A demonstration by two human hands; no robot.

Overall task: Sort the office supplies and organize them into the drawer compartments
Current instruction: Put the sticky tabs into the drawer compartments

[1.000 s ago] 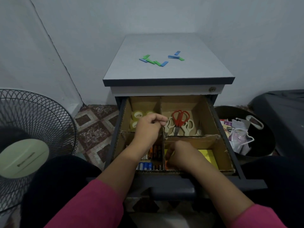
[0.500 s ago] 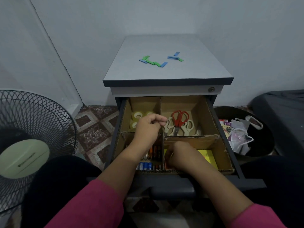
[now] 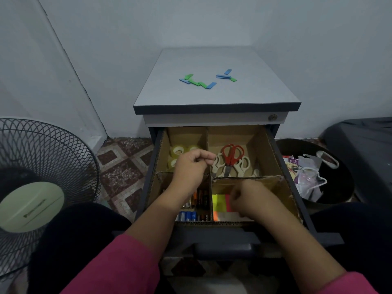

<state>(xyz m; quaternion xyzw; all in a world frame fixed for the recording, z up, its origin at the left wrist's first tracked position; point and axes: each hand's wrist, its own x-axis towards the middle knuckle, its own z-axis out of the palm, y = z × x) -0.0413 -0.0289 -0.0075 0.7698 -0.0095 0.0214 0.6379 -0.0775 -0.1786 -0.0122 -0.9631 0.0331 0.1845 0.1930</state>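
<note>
The drawer (image 3: 277, 158) is pulled open and split by cardboard walls into compartments. Tape rolls (image 3: 177, 150) lie back left, scissors (image 3: 231, 155) back right, batteries (image 3: 188, 215) front left, bright sticky notes (image 3: 218, 201) front right. My left hand (image 3: 191, 169) has its fingers curled at the top edge of the middle cardboard divider (image 3: 209, 141) and seems to pinch it. My right hand (image 3: 250, 198) is down in the front right compartment over the sticky notes, blurred, with its fingers hidden underneath. Several blue and green strips (image 3: 199, 82) lie on the cabinet top (image 3: 212, 98).
A standing fan (image 3: 42, 166) is close on the left. A dark round bin (image 3: 339, 187) with bags and packaging sits right of the drawer, with a dark covered object behind it. My knees flank the drawer front. Walls close in behind the cabinet.
My right hand has slid to the right inside the front right compartment, uncovering the yellow and orange sticky notes. My left hand has stayed at the divider.
</note>
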